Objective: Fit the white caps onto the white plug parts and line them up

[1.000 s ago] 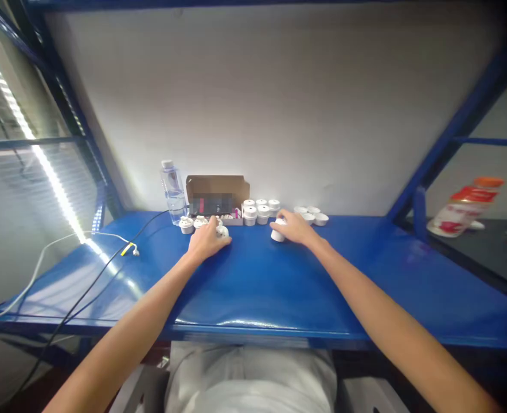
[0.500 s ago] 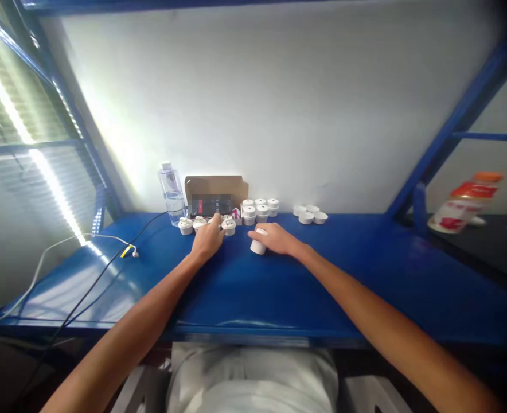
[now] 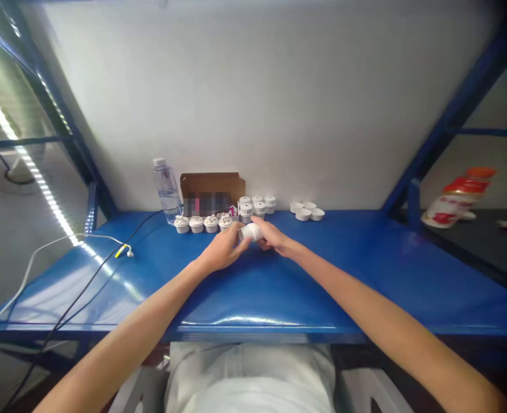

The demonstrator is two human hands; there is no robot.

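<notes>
Both hands now meet on one white cap, centre frame.

Near edge: your forearms converge from the lower corners over the blue shelf (image 3: 305,287). A second ago the hands were apart, the right alone on the cap; since then your right hand (image 3: 275,236) has drawn the white cap (image 3: 250,232) leftward and your left hand (image 3: 224,248) has left the row to meet it. Both sets of fingers are curled round it, held just above the shelf. Behind: row of four caps (image 3: 202,223), cardboard box (image 3: 213,191), water bottle (image 3: 166,186) upper left of it, three shallow cups (image 3: 307,211) to the right.
</notes>
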